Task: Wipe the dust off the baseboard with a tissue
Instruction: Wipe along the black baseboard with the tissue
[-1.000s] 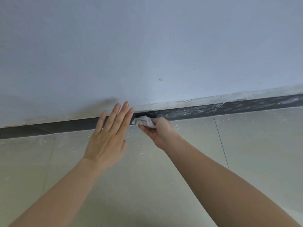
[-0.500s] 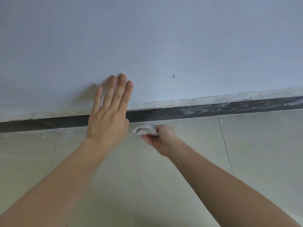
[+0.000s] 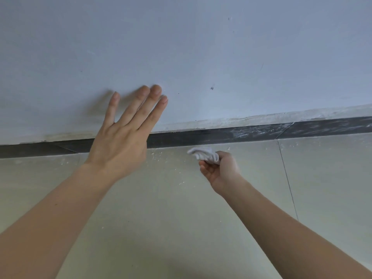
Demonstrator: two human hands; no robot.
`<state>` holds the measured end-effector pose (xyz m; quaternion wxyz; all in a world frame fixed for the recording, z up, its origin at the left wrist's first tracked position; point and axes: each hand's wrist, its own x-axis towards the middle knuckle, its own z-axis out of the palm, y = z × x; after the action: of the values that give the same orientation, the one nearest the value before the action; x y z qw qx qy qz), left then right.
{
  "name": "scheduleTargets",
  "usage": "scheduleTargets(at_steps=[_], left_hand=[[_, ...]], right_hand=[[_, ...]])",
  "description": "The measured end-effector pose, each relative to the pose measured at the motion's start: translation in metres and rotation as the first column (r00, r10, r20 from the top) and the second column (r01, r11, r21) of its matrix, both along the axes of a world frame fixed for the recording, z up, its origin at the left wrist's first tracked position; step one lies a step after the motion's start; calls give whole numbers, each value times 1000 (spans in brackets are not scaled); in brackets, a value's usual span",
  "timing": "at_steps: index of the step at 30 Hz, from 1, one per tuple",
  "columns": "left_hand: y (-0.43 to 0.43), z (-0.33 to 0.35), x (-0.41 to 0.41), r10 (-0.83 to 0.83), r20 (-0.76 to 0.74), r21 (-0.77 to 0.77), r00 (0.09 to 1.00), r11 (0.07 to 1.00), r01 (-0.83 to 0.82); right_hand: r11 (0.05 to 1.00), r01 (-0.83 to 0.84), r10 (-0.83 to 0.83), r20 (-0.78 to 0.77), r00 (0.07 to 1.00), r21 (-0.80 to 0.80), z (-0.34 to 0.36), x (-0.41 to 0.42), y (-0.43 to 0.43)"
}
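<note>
**Head view: tissue off the baseboard, between strokes**

The right hand (image 3: 221, 170) pinches a crumpled white tissue (image 3: 204, 155) between thumb and curled fingers, the wad sticking out up and to the left of the knuckles. A second ago that wad was pressed against the dark baseboard (image 3: 181, 138). Half a second ago it had come away toward the floor, and now it sits just below the strip's lower edge, apart from it (whether it brushes the floor (image 3: 161, 218) I cannot tell). The grip has also travelled to the right along the strip. Meanwhile the left hand (image 3: 120, 146) has climbed from baseboard height onto the wall (image 3: 201, 47). Its palm faces the wall and its fingers (image 3: 145, 109) are straight and slightly spread, holding nothing; it looks like a brace.

For the task this reads as a pause between strokes rather than an end, since wiping contact is broken at present. Directly above the grip and off to its left the baseboard looks fairly dark and even. Up and to the right of the grip it carries white streaks (image 3: 251, 131), with more of the same further right. So the dusty stretch lies just above and to the right of the tissue, near but not touching. My judgement is that the next stroke needs the wad raised back onto the strip and drawn rightward.
</note>
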<state>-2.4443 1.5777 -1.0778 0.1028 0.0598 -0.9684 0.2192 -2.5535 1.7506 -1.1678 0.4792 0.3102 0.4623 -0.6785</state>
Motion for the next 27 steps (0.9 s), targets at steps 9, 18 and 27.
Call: scheduleTargets(at_steps=[9, 18, 27], left_hand=[[-10, 25, 7, -70, 114, -91, 991, 993, 81], [13, 7, -1, 48, 56, 16, 997, 999, -48], [20, 1, -5, 109, 35, 61, 993, 992, -111]], right_hand=[[975, -140, 151, 54, 987, -172, -7, 40, -83], [948, 221, -191, 146, 971, -230, -6, -15, -29], [930, 283, -309, -82, 948, -234, 7, -39, 32]])
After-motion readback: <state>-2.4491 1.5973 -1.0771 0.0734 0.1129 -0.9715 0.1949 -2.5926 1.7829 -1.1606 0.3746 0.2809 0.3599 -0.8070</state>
